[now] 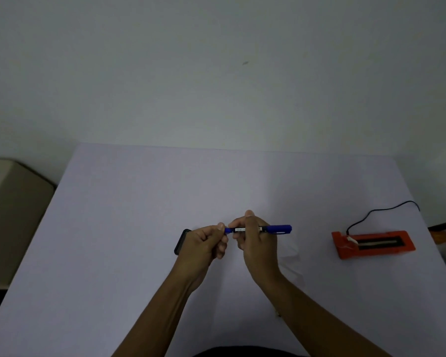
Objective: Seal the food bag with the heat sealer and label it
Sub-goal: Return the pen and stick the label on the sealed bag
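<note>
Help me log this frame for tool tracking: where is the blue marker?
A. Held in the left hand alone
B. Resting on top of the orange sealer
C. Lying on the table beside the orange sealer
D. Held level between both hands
D: the blue marker lies level above the table, with the left hand pinching one end and the right hand wrapped round its barrel, well apart from the orange sealer.

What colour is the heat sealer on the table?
Orange, with a black strip along its middle; the heat sealer shows clearly in the head view.
</note>
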Available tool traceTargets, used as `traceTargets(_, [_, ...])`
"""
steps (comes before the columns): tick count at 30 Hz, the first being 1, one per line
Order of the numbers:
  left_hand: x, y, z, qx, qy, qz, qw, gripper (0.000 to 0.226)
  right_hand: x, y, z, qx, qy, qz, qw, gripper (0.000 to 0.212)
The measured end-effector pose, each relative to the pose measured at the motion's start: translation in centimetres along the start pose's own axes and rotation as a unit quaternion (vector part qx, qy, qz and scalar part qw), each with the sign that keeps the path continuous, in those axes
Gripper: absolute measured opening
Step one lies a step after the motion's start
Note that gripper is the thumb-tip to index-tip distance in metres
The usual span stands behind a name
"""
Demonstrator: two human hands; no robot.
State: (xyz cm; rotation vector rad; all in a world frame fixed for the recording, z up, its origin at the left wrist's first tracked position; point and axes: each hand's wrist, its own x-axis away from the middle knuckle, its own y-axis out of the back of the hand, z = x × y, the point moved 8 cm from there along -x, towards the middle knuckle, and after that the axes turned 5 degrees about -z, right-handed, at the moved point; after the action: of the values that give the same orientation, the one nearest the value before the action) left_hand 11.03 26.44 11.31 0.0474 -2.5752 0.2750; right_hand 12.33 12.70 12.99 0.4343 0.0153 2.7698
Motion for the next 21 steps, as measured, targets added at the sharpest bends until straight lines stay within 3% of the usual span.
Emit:
traceTargets(5, [-1.2, 3.1, 0.3, -0.112, -0.018, -0.041, 0.993, 0.034, -0.6, -2.5, -2.1, -0.021, -0.033, 0.093, 0.995, 0.035])
traceTargets(8, [-2.8, 7.1, -0.3, -0.181, -0.042, -0.124, 0.975, 0.033, -1.5, -4.2, -4.7, -0.036, -0.095, 0.117, 0.988, 0.022])
traceTargets(14, [-4.4, 15.9, -1.6, -0.387, -0.074, -0.248, 0.885, 0.027, -2.5, -5.7, -11.3, 0.087, -0.188, 0.105, 0.973, 0.027])
traceTargets(21, [-7.0, 16.6, 2.7, -0.483, -0.039, -0.241, 0.841, 0.028, -1.3, -7.5, -16.9, 0.177, -0.225, 0.147, 0.947, 0.019])
